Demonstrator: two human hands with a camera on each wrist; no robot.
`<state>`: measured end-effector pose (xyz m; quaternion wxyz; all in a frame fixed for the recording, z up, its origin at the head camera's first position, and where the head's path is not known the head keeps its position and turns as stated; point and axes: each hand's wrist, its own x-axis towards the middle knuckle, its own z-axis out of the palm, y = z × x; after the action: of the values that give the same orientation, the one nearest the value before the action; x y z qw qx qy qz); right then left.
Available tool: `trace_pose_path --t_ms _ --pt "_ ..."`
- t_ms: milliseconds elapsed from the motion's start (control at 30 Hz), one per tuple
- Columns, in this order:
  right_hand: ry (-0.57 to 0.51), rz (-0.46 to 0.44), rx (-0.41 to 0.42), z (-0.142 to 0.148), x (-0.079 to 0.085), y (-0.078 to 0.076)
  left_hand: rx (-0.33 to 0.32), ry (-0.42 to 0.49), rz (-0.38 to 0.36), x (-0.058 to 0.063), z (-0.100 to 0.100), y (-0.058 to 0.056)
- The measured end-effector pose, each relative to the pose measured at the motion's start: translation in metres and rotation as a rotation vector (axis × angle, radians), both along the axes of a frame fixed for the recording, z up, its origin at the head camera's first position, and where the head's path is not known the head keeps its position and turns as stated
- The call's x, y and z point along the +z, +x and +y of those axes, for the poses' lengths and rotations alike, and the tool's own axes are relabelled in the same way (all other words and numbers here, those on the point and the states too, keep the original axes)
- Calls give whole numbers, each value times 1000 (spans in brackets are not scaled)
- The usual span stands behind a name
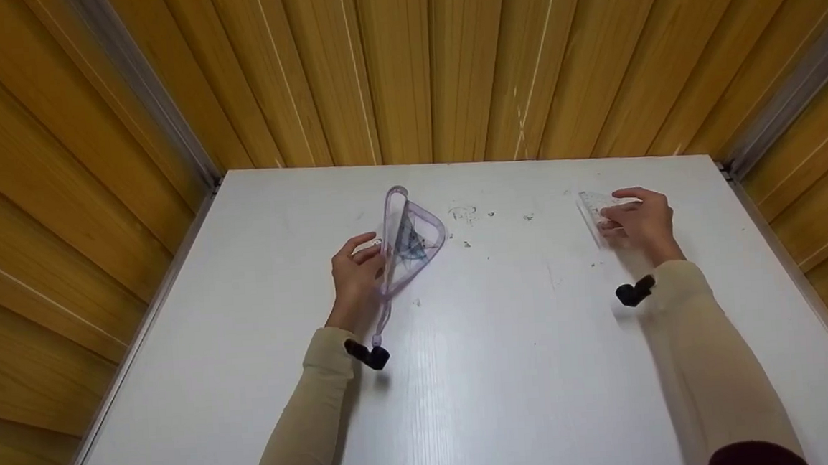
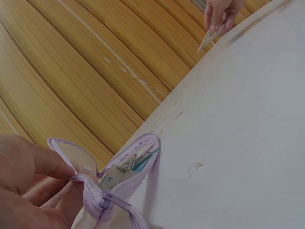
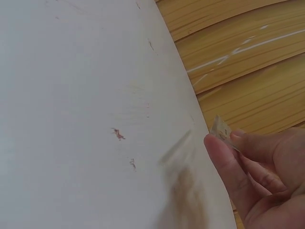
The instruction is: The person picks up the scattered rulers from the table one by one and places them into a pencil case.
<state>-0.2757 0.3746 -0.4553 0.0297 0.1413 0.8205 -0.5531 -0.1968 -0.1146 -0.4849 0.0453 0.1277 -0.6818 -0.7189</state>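
My left hand (image 1: 352,276) pinches the edge of a see-through zip pouch (image 1: 439,225) with lilac trim, its mouth gaping in the left wrist view. Inside the pouch lie clear and bluish flat plastic pieces (image 2: 121,175). A zip pull (image 2: 116,201) with a lilac strap hangs at the near end, close to my thumb and fingers. Off to the right, my right hand (image 1: 647,222) holds a clear plastic set square (image 1: 589,211) between thumb and fingers, raised over the table. In the right wrist view only a corner of the set square (image 3: 220,128) shows past the fingertips.
Both hands work above a white table (image 1: 494,371) with scuffs and dark marks (image 1: 464,213) near its back. Yellow wood-look panels (image 1: 404,68) rise behind the table's back edge and along both sides. A small black camera (image 1: 635,292) sits on each wrist.
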Motion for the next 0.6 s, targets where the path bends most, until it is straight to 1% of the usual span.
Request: trace_pose_path --t_ms 233,333,467,600 --pt "-41 -1 -11 -9 1 -5 3 14 -8 0 1 0" --pt "-75 26 -5 -13 1 -7 2 11 5 -1 1 0" --pt "-102 47 4 -21 3 -9 -10 -14 27 -2 0 0" --pt "-109 35 8 -29 4 -11 -21 -18 32 -3 0 0"
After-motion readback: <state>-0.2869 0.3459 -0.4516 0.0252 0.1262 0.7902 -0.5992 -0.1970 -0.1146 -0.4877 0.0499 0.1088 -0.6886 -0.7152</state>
